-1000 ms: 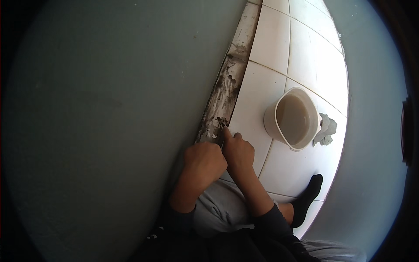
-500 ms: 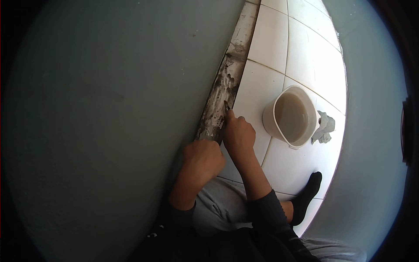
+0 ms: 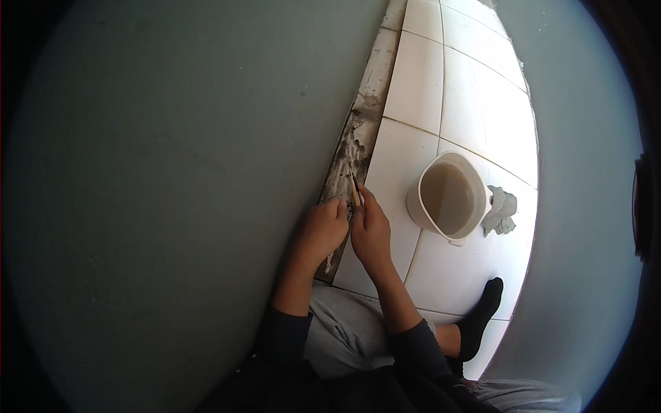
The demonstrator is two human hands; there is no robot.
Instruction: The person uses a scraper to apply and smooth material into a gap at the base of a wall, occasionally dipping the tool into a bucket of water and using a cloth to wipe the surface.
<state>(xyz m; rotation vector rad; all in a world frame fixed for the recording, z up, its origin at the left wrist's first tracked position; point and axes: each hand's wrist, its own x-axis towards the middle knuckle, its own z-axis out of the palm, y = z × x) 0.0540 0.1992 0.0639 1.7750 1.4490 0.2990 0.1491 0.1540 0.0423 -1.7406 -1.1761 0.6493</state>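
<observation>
My right hand (image 3: 372, 233) is closed round a slim, stick-like tool with a pale handle and a dark pointed tip (image 3: 356, 191); its exact kind is too small to make out. The tip points away from me, over a narrow, dirty strip of tile (image 3: 352, 150) along the left wall. Dark smears and whitish patches mark the strip. Close beside the tool, my left hand (image 3: 325, 227) has its fingers curled and thumb pressed in. Whatever it may hold is hidden.
A white plastic bucket (image 3: 418, 199) of murky, brownish water stands on the white floor tiles (image 3: 406, 141) to the right. A crumpled grey cloth (image 3: 500, 210) lies against its far-right side. Grey-green walls (image 3: 172, 172) rise on both sides. My black-socked foot (image 3: 480, 320) rests at lower right.
Both hands have turned and come close together. The left has moved up along the strip, the right has drawn back slightly, and more of the tool's pale handle shows.
</observation>
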